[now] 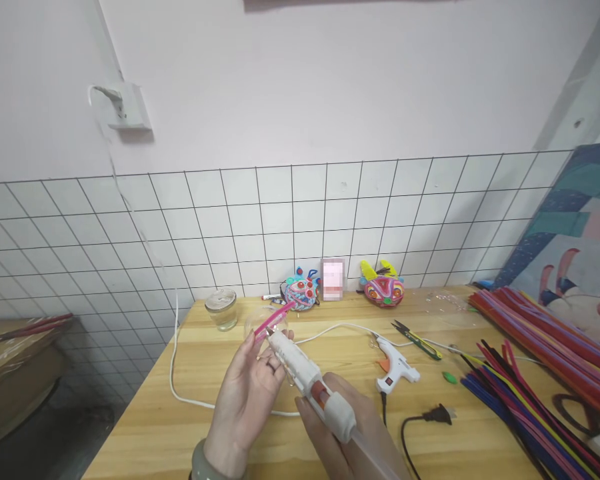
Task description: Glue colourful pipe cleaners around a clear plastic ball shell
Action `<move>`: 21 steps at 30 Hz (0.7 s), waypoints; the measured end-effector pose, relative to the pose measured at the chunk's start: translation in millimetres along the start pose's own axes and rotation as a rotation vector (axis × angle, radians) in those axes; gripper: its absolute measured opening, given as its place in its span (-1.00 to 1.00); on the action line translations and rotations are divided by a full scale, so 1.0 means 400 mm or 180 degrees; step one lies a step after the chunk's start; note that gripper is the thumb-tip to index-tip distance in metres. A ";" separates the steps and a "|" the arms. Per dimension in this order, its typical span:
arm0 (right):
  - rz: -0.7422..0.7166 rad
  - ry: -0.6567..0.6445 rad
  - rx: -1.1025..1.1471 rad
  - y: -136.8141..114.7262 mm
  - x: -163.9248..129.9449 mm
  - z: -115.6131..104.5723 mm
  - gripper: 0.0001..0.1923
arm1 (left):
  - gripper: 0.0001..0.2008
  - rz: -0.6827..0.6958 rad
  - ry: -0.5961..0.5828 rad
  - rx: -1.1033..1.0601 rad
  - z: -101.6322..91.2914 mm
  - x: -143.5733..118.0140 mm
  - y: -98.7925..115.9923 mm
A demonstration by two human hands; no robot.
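Near the front edge of the tabletop (190, 400), the right hand (353, 433) is closed around a white glue gun (310, 383), nozzle pointing up and left. The left hand (247, 393) pinches a pink pipe cleaner (273, 320) between its fingertips, holding it against what looks like a clear plastic dome (260, 323), right at the nozzle tip. I judge this to be the gluing step: the tip sits at the joint, and the next move calls for a steady squeeze and fingers kept off hot glue.

A white cord (180, 393) loops away to the left. To the right lies a second glue gun (395, 367) with its black plug (437, 415), snips (417, 339) beyond, and a heap of pipe cleaners (530, 360) at far right. The only container is a lidded glass jar (221, 309) at far left; I cannot tell what it holds. Two colourful masks (383, 287) stand against the tiled wall (130, 227).
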State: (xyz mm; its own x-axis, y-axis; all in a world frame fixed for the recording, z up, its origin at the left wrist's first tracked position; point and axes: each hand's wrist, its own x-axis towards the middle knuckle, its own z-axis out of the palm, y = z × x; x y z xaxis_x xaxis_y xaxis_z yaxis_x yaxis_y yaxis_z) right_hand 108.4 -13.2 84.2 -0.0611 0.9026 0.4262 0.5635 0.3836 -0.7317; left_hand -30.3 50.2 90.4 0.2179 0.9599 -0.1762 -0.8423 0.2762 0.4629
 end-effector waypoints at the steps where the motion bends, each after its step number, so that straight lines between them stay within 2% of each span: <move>1: -0.0004 -0.0005 0.0015 0.001 0.001 -0.003 -0.69 | -0.55 0.0012 -0.0027 0.0002 0.000 0.000 0.000; 11: -0.0027 0.0054 0.0064 0.004 0.002 -0.001 -0.69 | -0.59 -0.0021 -0.0256 -0.0021 -0.001 0.000 0.001; 17: -0.0044 0.0098 0.0074 0.002 0.007 -0.016 -0.70 | -0.63 -0.0027 -0.0176 -0.0127 -0.001 0.000 0.000; 21: -0.0047 -0.0003 0.0067 0.000 0.006 -0.017 -0.71 | -0.58 -0.0006 -0.0254 -0.0065 0.001 -0.002 0.001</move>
State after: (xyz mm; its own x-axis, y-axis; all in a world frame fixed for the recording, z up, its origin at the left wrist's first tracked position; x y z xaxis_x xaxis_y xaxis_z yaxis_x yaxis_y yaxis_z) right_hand 113.7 -12.3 89.0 -0.0700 0.8970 0.4365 0.5450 0.4009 -0.7364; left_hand -30.6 49.5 91.2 0.2574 0.9604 -0.1069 -0.8516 0.2777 0.4446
